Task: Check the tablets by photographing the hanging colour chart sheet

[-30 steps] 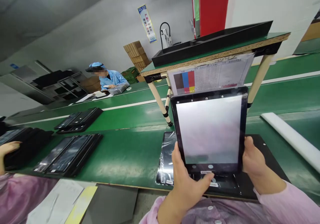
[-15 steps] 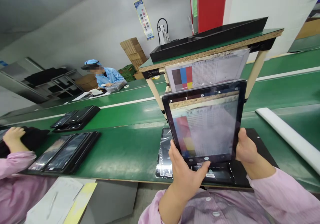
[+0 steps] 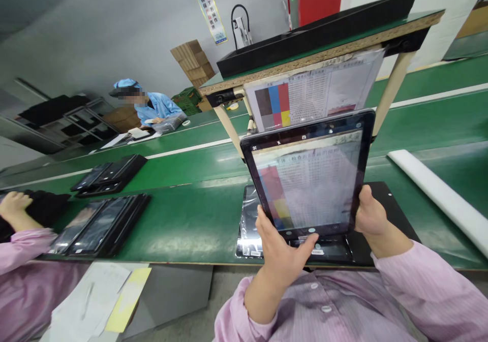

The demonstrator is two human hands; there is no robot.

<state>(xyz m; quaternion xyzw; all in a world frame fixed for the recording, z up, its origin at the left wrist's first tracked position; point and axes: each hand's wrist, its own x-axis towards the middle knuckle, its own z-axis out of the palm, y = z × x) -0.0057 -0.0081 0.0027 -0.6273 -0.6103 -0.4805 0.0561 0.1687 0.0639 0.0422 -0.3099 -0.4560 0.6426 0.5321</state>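
Observation:
I hold a black tablet [image 3: 308, 174] upright in both hands, its screen facing me and showing a camera picture of coloured blocks and a table of text. My left hand [image 3: 282, 253] grips its lower left edge, thumb stretched towards the white button at the bottom of the screen. My right hand [image 3: 369, 215] grips the lower right edge with the thumb on the frame. Behind the tablet a printed test chart [image 3: 312, 95] with coloured squares hangs from a small raised shelf [image 3: 328, 60]. Below the tablet lies a black tray [image 3: 385, 220] with a wrapped tablet [image 3: 249, 220].
The green conveyor bench [image 3: 190, 220] carries black trays of tablets [image 3: 101, 222] on the left. A co-worker's hand [image 3: 13, 207] in a pink sleeve rests on a tray at far left. Another person in blue [image 3: 152, 108] sits further back. A white foam strip [image 3: 438, 194] lies right. Papers [image 3: 95, 301] lie near.
The screen went from a blank pale picture to showing the colour chart. The tablet has tilted and shifted slightly left and down in my hands.

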